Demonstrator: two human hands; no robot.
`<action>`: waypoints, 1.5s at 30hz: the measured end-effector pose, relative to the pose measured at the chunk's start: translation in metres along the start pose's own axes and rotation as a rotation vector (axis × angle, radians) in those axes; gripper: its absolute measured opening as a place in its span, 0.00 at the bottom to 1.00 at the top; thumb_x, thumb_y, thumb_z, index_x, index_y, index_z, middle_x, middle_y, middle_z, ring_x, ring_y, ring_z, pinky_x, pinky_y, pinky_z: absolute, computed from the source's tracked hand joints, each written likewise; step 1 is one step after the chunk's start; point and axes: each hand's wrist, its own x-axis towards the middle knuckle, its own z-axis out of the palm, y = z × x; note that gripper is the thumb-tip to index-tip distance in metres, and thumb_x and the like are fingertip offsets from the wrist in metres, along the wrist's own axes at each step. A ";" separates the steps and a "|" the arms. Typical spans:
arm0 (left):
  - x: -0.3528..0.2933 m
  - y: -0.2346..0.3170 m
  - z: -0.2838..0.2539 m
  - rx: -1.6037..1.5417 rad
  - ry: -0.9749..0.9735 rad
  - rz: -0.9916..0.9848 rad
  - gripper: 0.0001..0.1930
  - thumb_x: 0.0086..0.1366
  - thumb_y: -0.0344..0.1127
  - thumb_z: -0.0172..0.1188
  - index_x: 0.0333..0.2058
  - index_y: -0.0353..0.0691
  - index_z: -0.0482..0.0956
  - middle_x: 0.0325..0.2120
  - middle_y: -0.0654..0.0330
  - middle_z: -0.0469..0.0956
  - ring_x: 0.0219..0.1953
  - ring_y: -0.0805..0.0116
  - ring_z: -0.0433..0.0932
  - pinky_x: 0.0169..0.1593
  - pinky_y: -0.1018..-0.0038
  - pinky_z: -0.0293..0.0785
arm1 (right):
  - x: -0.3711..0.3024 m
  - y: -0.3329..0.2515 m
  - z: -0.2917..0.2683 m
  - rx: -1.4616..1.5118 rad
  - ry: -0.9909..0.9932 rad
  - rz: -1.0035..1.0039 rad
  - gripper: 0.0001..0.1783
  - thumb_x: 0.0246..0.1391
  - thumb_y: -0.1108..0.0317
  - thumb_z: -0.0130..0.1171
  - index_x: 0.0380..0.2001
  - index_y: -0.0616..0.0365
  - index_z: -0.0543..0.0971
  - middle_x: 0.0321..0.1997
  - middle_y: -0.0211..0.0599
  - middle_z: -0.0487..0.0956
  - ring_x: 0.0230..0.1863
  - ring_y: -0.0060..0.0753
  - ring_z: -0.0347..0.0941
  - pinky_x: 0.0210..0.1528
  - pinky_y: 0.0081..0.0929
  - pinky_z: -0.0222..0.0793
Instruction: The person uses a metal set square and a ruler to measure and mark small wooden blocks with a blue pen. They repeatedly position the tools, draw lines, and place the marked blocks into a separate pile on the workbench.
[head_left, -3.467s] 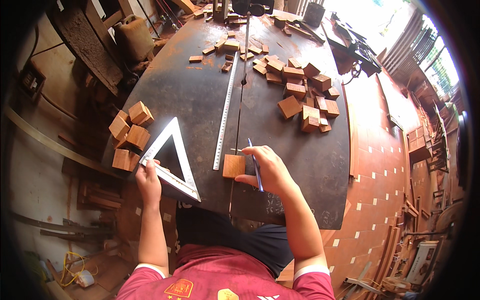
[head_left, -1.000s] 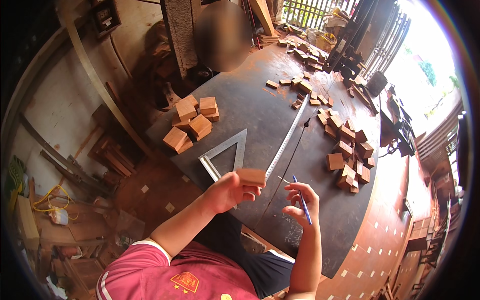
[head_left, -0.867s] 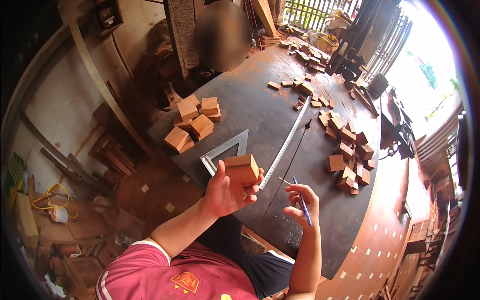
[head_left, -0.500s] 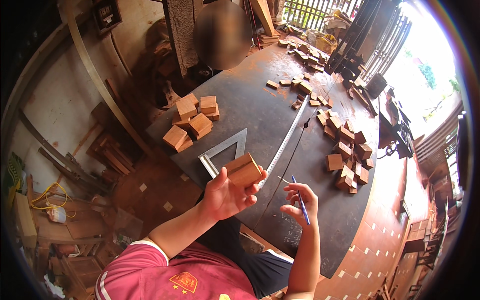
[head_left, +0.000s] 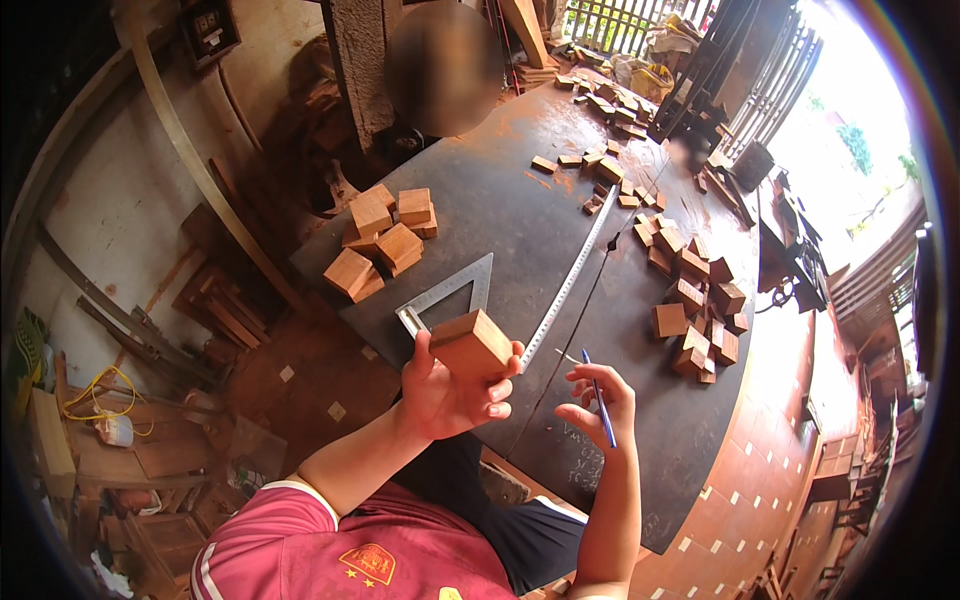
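Note:
My left hand [head_left: 440, 405] holds up a reddish-brown wooden block [head_left: 468, 345], thumb on one side and fingers on the other. A pale end face of the block shows. To the right, my right hand [head_left: 612, 393] has a blue pen [head_left: 604, 413] between its curled fingers. A thin pale sliver also sticks out by its fingertips, too small to name. Beyond the block, a metal triangle square [head_left: 481, 276] lies on the dark table [head_left: 500, 205]. A long steel ruler [head_left: 568, 280] stretches away from near my left fingertips.
Several wooden blocks [head_left: 399, 245] are piled at the table's left edge. More blocks [head_left: 690, 300] heap along its right side, with smaller pieces [head_left: 610, 105] scattered at the far end. A dark seam or cord [head_left: 575, 345] runs beside the ruler. Offcuts [head_left: 160, 450] clutter the left.
My left hand has turned the block, so its pale end face now shows, and has shifted it slightly left. My right hand with the pen has barely moved.

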 end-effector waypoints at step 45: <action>-0.092 0.235 -0.006 1.859 1.285 0.769 0.40 0.49 0.33 0.77 0.61 0.30 0.71 0.55 0.50 0.77 0.57 0.62 0.76 0.60 0.68 0.73 | 0.000 0.000 0.001 -0.172 0.040 -0.041 0.26 0.49 0.61 0.80 0.48 0.61 0.82 0.42 0.30 0.83 0.36 0.12 0.70 0.38 0.15 0.67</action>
